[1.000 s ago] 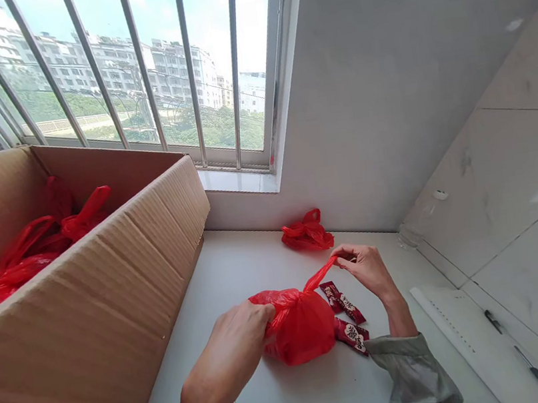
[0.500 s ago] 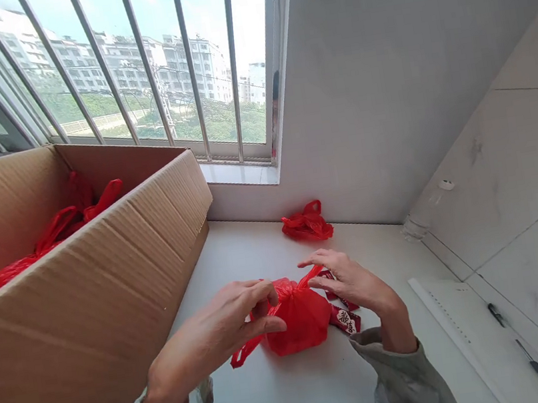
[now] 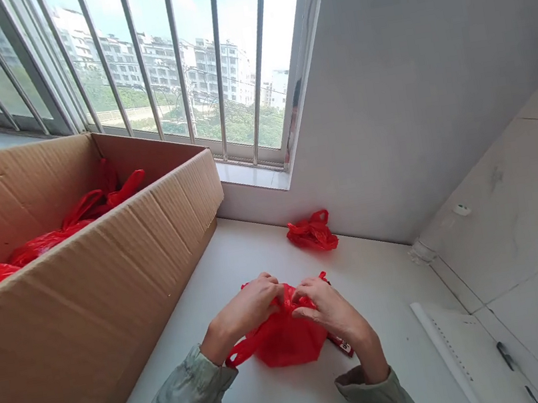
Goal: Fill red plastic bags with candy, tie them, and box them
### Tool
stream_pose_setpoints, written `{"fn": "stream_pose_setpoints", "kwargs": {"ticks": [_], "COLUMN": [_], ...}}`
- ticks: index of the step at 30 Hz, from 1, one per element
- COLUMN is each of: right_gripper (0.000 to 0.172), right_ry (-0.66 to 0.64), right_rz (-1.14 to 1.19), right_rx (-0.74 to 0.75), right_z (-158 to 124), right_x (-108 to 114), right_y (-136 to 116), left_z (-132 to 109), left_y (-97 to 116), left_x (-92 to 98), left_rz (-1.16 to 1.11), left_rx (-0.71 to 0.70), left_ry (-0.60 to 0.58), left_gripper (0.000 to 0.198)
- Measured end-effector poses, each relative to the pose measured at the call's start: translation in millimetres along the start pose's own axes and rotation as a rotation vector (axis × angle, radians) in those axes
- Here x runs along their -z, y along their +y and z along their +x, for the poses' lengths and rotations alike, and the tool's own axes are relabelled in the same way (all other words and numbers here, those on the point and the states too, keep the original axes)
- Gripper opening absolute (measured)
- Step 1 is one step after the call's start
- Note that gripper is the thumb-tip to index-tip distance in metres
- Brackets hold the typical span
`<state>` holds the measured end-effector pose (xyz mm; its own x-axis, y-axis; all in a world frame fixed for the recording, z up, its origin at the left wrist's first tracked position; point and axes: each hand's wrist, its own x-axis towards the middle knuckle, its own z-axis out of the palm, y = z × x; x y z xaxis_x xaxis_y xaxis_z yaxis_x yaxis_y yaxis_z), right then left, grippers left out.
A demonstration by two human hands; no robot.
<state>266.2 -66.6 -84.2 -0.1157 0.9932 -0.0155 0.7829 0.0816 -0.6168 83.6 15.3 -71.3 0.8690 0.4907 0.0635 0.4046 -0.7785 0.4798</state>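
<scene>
Head view, left to right: red plastic bags [image 3: 43, 246] already lie in the cardboard box [image 3: 113, 305], while on the table [image 3: 256, 247] the fingers of the left hand [image 3: 252, 308] seem to pinch the gathered top of a red carrier bag [image 3: 290, 345]. That top points upward, with any knot hidden and a handle loop [image 3: 241, 352] loose, so this bag looks part-finished, its longest line running from near-left loop to far-right tip [image 3: 322, 275]. The right hand [image 3: 330, 307] meets it there, thumb and forefinger parted, its grip impossible to tell, above a dark-red packet [image 3: 341, 345].

the front bag [image 3: 291, 345] sits right of the carton [image 3: 113, 305].
</scene>
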Motion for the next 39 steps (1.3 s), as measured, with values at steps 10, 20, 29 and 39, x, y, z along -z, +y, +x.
{"fn": "stream_pose_setpoints", "kwargs": {"ticks": [10, 20, 29, 39], "right_gripper": [0.011, 0.011, 0.012, 0.038], "right_ry": [-0.004, 0.138, 0.183, 0.134], "right_rz": [0.138, 0.002, 0.003, -0.042], "right_rx": [0.067, 0.101, 0.062, -0.02], "right_z": [7, 0, 4, -10], "right_x": [-5, 0, -16, -28], "right_y": [2, -12, -16, 15], "left_z": [-11, -22, -28, -45], "left_y": [-12, 0, 7, 12], "left_x": [10.0, 27.9, 22.2, 9.6], "left_rz": [0.026, 0.028, 0.062, 0.136], "left_rx": [0.061, 0.088, 0.203, 0.441], "left_ry": [0.02, 0.053, -0.015, -0.13], "left_gripper": [0.019, 0.02, 0.048, 0.051]}}
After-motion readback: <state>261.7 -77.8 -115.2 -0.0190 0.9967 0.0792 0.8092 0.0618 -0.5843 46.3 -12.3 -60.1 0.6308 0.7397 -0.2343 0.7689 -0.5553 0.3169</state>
